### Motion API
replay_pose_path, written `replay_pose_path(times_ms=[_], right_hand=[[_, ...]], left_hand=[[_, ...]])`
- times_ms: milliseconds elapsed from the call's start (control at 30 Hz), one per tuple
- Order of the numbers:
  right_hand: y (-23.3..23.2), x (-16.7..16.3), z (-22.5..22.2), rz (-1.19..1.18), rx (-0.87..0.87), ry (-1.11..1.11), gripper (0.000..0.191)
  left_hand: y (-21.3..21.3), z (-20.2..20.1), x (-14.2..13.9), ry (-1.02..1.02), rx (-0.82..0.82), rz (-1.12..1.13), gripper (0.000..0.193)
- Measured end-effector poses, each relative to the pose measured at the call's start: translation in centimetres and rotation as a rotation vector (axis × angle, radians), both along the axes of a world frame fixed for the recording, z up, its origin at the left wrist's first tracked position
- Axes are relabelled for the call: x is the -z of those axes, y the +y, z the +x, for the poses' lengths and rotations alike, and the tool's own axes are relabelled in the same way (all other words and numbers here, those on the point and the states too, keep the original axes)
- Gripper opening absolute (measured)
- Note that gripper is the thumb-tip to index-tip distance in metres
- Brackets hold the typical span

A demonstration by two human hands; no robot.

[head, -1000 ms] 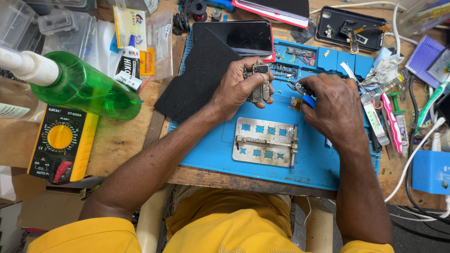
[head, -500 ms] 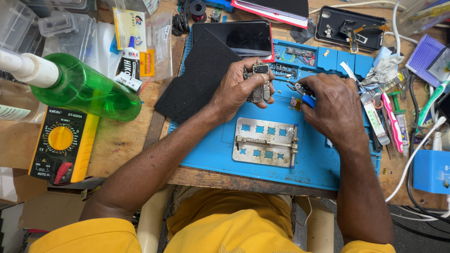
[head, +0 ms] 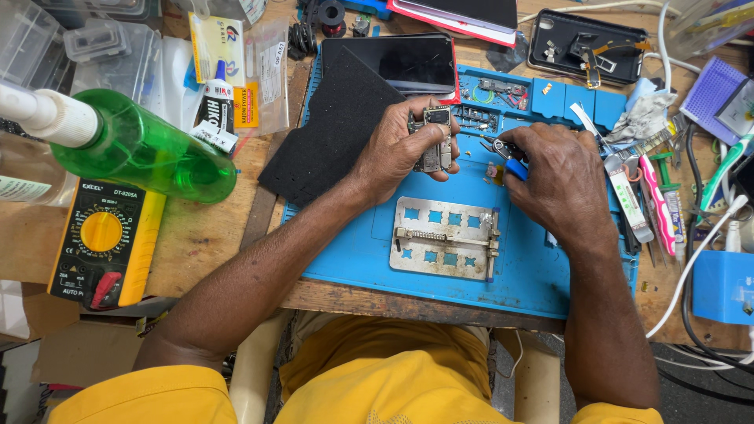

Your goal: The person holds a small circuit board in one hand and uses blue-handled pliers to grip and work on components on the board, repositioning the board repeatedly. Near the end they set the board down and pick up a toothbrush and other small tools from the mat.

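**Hands steady on small circuit board, mid-frame**

Nothing much moved vs earlier frames; both hands sit where they were. Small circuit board (head: 433, 141), centre of frame just above middle, is pinched upright in left hand (head: 397, 153), fingers closed round it. Right hand (head: 559, 177) grips blue-handled tweezers (head: 506, 157), tips near board's right edge; contact can't be told. Both over blue work mat (head: 353, 259). Metal board holder (head: 446, 247) lies on mat below hands. Black foam sheet (head: 334, 133) and dark phone (head: 408, 63) upper centre. Green bottle (head: 141, 149) and yellow multimeter (head: 106, 243) at left.
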State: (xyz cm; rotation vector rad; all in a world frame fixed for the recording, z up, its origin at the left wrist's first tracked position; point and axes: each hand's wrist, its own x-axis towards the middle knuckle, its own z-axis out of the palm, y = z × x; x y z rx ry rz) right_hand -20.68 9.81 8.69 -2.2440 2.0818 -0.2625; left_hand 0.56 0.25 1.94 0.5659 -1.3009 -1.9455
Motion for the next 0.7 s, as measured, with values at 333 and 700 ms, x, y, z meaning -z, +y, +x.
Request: replay_pose_path(times_ms=[333,700], right_hand=[[-0.07,0.14,-0.02,0.01,0.007,-0.001,0.04],[-0.06,-0.37,0.44,-0.157,-0.05,-0.114,0.047]], left_hand=[[-0.06,0.07,-0.16,-0.018,-0.033,0.002,0.02],[-0.46,0.2,0.0,0.025,-0.036,-0.041,0.038]])
